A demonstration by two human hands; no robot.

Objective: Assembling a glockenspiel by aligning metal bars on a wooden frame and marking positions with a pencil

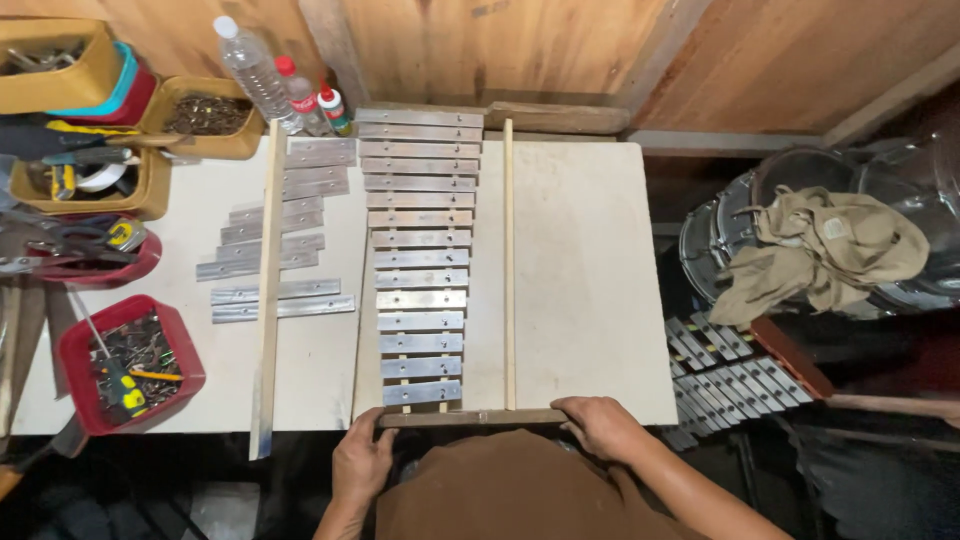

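Observation:
A row of several metal xylophone bars (420, 258) lies on a wooden frame on the white table (590, 290). My left hand (362, 462) grips the left end of the frame's near crossbar (470, 418) at the table's front edge. My right hand (603, 427) holds the right end of the same crossbar. A thin wooden rail (508, 260) runs up the right side of the bars. A longer wooden strip (268, 290) lies to the left, over several loose metal bars (280, 250).
Red and yellow bins of screws and tools (125, 360) line the table's left side. Plastic bottles (262, 75) stand at the back. To the right are a finished xylophone (730, 375), a cloth (820, 250) and drums.

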